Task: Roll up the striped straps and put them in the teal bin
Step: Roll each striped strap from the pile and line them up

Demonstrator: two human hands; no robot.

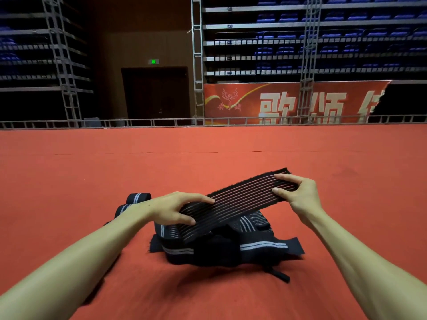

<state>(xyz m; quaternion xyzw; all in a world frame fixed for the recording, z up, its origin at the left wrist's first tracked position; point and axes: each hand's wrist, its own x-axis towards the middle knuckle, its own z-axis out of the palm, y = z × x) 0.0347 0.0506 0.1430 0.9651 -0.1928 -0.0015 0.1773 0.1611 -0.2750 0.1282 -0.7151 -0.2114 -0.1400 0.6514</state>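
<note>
Forearms: two bare forearms (76, 257) come in from the near corners and meet over the work.
Left hand: the left hand (175, 207) pinches the near-left part of a striped strap (240, 199), fingers on top and thumb beneath.
Right hand: the right hand (298, 190) pinches the far-right end the same way.
Why held so: the strap is pulled flat and lifted above the heap, probably to straighten it so a roll can start from one end.
Pile: a tangled pile (221, 245) of dark straps lies on the red carpet (69, 181) right under the hands.
Rolled straps: two rolled straps (138, 197) sit just left of the pile, apparently set aside for binning.
Count: one strap in hand and two rolled; the number in the pile cannot be told.
Teal bin: not in view.
</note>
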